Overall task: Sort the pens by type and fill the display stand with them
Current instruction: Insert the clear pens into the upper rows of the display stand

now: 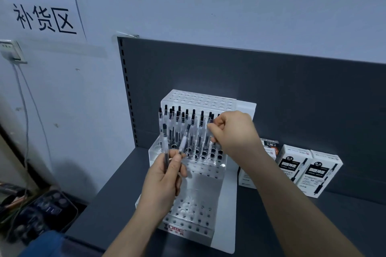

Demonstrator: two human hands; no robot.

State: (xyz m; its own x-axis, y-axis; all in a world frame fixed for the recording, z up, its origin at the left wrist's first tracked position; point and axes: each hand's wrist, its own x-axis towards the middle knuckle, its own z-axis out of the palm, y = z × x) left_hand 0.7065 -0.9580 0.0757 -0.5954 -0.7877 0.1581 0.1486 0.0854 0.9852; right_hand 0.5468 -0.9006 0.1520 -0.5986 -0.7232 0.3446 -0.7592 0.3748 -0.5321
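A white tiered display stand [226,204] with rows of holes sits on the dark shelf. Several clear pens with black caps [177,125] stand upright in its middle tier. My left hand [165,179] is in front of the stand, shut on two clear pens [183,144] that point up toward the tier. My right hand [231,131] reaches over the right side of the middle tier and pinches the top of one pen [211,120] standing there. The top tier and the front tiers hold no pens.
Black-and-white pen boxes [309,171] stand to the right of the stand against the dark back panel [292,94]. A paper sign [43,19] and a wall socket with cables [12,52] are at left. Clutter lies on the floor at lower left.
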